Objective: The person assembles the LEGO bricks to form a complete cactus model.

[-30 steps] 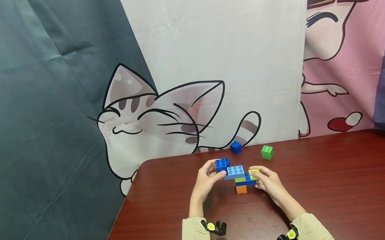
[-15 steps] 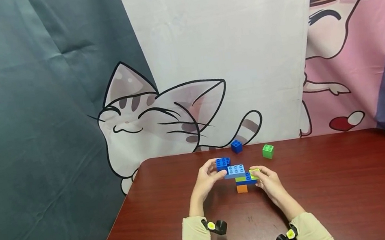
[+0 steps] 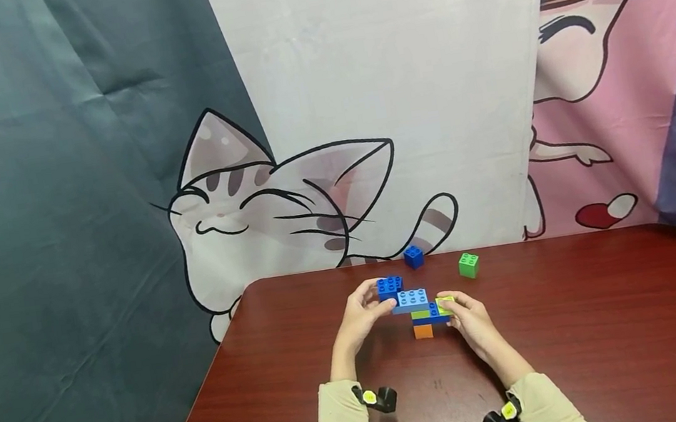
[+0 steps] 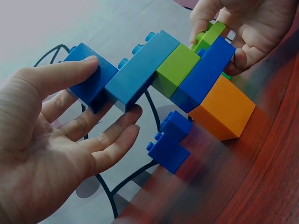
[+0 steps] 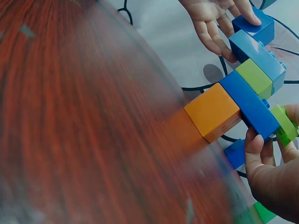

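A stepped stack of toy building bricks stands between the hands. Its base is an orange brick (image 3: 423,332), with a long dark blue brick (image 4: 203,74) above it. A lime brick (image 4: 178,69) on that carries a light blue brick (image 3: 412,300). My left hand (image 3: 357,325) pinches a dark blue brick (image 4: 91,77) at the stack's upper left end, thumb on its near face. My right hand (image 3: 476,325) pinches a thin lime brick (image 5: 284,125) at the right end of the long blue brick, fingertips also against that blue brick. Some right fingers are hidden.
Behind the stack on the brown table (image 3: 589,334) lie a blue brick (image 3: 413,257) and a green brick (image 3: 468,265). Low in the left wrist view, another blue brick (image 4: 168,153) appears. A printed cloth backdrop (image 3: 411,85) hangs along the far edge.
Almost nothing differs. Both hands keep the same hold on the bricks; only the head view drifts slightly.
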`<state>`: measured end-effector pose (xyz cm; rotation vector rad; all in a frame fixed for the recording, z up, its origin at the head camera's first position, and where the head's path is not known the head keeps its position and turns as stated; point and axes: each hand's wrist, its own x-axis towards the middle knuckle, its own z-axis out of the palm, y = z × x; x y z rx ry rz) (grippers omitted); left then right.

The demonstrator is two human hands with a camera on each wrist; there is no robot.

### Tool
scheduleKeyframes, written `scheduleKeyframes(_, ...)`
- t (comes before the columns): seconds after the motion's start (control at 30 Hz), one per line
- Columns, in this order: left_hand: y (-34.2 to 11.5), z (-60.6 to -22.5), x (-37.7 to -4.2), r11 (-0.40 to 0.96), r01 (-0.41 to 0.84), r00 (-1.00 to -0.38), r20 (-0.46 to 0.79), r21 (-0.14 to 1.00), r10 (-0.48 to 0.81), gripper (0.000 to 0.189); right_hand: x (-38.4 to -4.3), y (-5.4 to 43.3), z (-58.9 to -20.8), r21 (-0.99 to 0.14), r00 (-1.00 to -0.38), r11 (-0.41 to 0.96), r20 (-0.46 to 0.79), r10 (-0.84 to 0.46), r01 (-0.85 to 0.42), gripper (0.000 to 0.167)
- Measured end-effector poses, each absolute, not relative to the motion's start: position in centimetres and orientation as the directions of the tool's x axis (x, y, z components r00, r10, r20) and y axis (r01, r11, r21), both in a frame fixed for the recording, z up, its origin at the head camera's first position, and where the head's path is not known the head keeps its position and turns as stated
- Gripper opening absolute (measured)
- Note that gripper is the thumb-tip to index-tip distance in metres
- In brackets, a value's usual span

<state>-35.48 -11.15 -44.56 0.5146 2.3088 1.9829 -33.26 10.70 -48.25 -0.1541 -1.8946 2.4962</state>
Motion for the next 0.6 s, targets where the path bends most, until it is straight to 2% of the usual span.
scheduleKeyframes(0.2, -11.1, -44.5, -35.5, 0.096, 0.21, -0.941, 0.175, 0.973, 0.291, 0.043, -33.5, 10.9, -48.6, -0.969, -0.996, -0.24, -0.073, 0.056, 0.058, 0.031)
scheduleKeyframes(0.4, -11.1, -44.7, -35.6, 0.091, 0.213, -0.935, 0.176, 0.973, 0.309, 0.042, -33.7, 11.4, -49.1, -0.987, -0.995, -0.148, -0.073, 0.063, 0.063, 0.041)
scheduleKeyframes(0.6, -11.2, -44.6, -35.6, 0.095, 0.217, -0.936, 0.179, 0.972, 0.304, 0.042, -34.0, 11.9, -49.4, -0.988, -0.991, -0.15, -0.052, 0.122, 0.033, 0.054)
